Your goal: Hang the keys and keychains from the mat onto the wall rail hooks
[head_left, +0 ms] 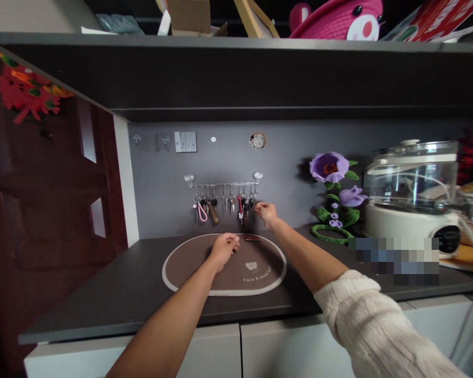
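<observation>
My right hand [267, 214] is up at the right end of a clear wall-mounted key rack [224, 184], thumb and fingers pinched close to the last bunch of keys [252, 201]. Whether its fingertips hold a key is too small to tell. Lower down, my left hand [224, 250] is over a brown oval mat [197, 262] with its fingers curled together; what they hold, if anything, is hidden. Several key sets hang from the rack, among them one with a pink loop [202, 212] and one with a red strap [240, 205]. A small dark reddish-brown item [253, 238] lies on the mat's back edge.
A purple crocheted flower [329, 167] and a glass-topped white appliance [412, 194] stand on the dark counter [114, 294] to the right. Overhead runs a dark shelf [236, 73] with a pink bear-faced item [341, 21]. A switch panel [185, 142] is on the wall.
</observation>
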A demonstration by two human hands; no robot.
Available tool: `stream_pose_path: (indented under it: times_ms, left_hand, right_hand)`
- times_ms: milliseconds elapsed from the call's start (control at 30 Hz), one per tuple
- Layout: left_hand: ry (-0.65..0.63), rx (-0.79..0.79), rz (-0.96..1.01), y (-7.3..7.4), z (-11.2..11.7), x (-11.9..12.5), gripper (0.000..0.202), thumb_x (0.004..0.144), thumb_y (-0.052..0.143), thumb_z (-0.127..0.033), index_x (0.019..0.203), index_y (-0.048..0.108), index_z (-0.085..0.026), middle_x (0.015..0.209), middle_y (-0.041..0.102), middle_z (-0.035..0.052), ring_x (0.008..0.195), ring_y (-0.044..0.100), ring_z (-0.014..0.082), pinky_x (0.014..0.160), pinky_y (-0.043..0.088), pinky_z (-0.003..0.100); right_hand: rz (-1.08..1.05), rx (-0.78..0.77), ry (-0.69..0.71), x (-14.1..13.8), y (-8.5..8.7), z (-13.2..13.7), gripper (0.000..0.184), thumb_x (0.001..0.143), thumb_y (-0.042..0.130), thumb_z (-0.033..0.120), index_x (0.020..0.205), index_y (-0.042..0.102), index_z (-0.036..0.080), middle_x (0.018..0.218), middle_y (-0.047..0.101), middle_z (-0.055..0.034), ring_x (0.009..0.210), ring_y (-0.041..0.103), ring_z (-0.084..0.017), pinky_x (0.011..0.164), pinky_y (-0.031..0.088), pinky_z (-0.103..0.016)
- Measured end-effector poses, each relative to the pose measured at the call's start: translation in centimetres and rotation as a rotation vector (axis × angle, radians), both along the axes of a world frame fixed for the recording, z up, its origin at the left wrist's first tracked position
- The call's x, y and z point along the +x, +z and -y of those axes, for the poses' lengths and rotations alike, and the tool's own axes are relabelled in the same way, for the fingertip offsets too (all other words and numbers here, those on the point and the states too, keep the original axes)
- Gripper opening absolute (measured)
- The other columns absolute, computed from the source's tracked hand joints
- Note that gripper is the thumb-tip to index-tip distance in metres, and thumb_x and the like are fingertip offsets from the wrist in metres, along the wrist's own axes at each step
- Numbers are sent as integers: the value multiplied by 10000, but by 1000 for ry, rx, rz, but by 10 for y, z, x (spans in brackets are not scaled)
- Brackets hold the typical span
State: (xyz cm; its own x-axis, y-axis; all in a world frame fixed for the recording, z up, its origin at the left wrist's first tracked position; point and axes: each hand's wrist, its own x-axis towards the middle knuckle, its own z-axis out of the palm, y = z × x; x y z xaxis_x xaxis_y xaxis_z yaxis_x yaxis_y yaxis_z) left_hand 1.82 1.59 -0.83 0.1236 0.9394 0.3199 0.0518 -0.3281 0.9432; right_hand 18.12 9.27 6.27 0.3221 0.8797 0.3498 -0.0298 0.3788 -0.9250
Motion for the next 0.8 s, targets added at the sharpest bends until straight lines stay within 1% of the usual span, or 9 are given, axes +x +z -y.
stream_pose_path:
  times_ms: [167, 300, 400, 500, 600, 700, 800]
  left_hand:
    - [10, -5, 9, 2, 1, -1, 120, 703, 540, -242, 722, 545, -124, 621, 556, 5, 503, 486, 60, 471, 340, 178]
    - [25, 1, 0, 4, 0, -2, 110, 711, 527, -233, 739, 548, -129, 638, 560, 9, 519, 492, 64, 477, 344, 179]
    - [43, 4, 4, 5, -2, -3, 105, 714, 519, -231, 747, 546, -134, 654, 567, 12, 523, 492, 66, 481, 347, 184]
    - [65, 15, -8, 6, -2, -4, 89, 708, 518, -213, 738, 548, -136, 647, 572, 12, 523, 489, 71, 489, 352, 191]
    - [91, 45, -28, 6, -2, -5, 68, 704, 510, -184, 721, 551, -133, 632, 566, 8, 525, 485, 70, 512, 364, 196]
    - [95, 89, -57, 3, -5, -6, 65, 697, 506, -169, 716, 555, -131, 626, 559, 4, 535, 484, 71, 528, 371, 196]
    - [93, 134, -95, 0, -9, -7, 74, 690, 501, -160, 718, 563, -129, 613, 551, 1, 533, 479, 77, 527, 369, 199]
  right_hand:
    - [-57, -47, 76, -4, -12, 19, 119, 702, 473, 105, 602, 488, 169, 573, 554, 8, 504, 510, -64, 546, 437, -186]
    - [4, -115, 82, -8, -29, 30, 77, 727, 461, 128, 690, 522, 159, 645, 589, -9, 508, 525, -61, 518, 426, -181]
    - [200, -127, 57, -8, -43, 34, 65, 714, 485, 134, 703, 547, 151, 660, 605, -13, 517, 530, -70, 525, 424, -191]
    - [530, -118, 17, -5, -54, 34, 33, 666, 555, 144, 684, 582, 151, 654, 620, -12, 565, 548, -92, 573, 425, -205]
    - [818, -116, -37, -1, -59, 35, 80, 603, 635, 168, 680, 612, 163, 680, 637, -14, 649, 570, -120, 629, 418, -214]
    - [964, -128, -56, 0, -61, 36, 105, 587, 655, 173, 690, 634, 173, 706, 648, -16, 692, 579, -133, 653, 407, -214]
    - [998, -133, -46, -1, -63, 36, 64, 583, 657, 158, 640, 642, 182, 651, 640, -14, 685, 580, -145, 650, 395, -222]
